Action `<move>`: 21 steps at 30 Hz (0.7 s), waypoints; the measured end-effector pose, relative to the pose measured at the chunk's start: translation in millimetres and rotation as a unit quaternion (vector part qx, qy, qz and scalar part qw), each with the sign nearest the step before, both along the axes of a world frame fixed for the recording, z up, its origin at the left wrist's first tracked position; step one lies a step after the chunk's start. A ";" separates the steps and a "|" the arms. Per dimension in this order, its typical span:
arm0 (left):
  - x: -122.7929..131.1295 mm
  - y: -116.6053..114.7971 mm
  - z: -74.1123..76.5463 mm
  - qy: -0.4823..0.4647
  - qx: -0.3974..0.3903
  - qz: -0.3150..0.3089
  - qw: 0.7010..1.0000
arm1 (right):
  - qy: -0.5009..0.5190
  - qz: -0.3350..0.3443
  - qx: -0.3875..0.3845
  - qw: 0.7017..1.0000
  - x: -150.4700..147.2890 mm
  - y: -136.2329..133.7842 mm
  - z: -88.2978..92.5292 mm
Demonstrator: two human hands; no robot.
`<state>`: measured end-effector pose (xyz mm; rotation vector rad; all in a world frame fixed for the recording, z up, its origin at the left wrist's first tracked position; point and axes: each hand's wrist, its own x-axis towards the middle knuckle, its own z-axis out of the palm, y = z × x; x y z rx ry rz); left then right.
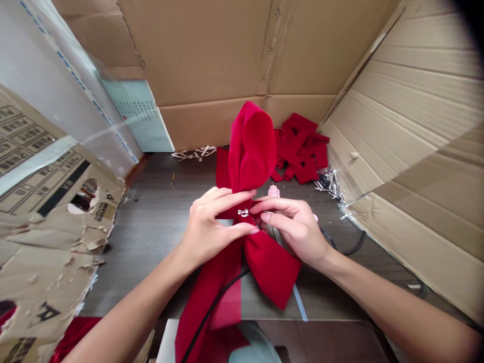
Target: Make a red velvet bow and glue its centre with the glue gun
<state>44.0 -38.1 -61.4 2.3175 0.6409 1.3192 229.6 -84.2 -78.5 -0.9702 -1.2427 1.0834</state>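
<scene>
A red fabric bow (252, 146) stands on end over the dark table, one loop up and a pointed tail (274, 269) down. My left hand (206, 219) grips its gathered middle, index finger above and thumb below. Between them sits a small sparkling silver ornament (243, 213). From the other side, my right hand (293, 224) pinches at the same middle, touching the red fabric; its fingertips partly hide what they hold. Just behind the right fingers lies a pink-tipped tool (273, 190), mostly hidden. Long red fabric (204, 302) hangs over the table's front edge.
Cut red fabric pieces (300, 146) are heaped at the back right, beside silver clips (329, 182). More metal clips (194, 153) lie at the back left. Cardboard walls (212, 55) enclose the table (147, 201). A black cord (217, 300) crosses the hanging fabric.
</scene>
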 end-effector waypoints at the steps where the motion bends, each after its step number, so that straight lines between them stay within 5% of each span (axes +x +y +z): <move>1: -0.3 0.5 -0.9 0.007 0.014 0.005 1.000 | -0.003 -0.001 -0.002 1.000 -0.2 0.2 -0.1; 15: 0.1 0.0 1.2 -0.010 0.019 -0.010 1.000 | -0.023 0.013 0.004 1.000 1.5 -0.8 -1.6; 21: 0.0 -0.6 1.9 -0.014 0.025 -0.012 1.000 | 0.066 0.051 -0.008 0.996 0.6 -1.9 -6.6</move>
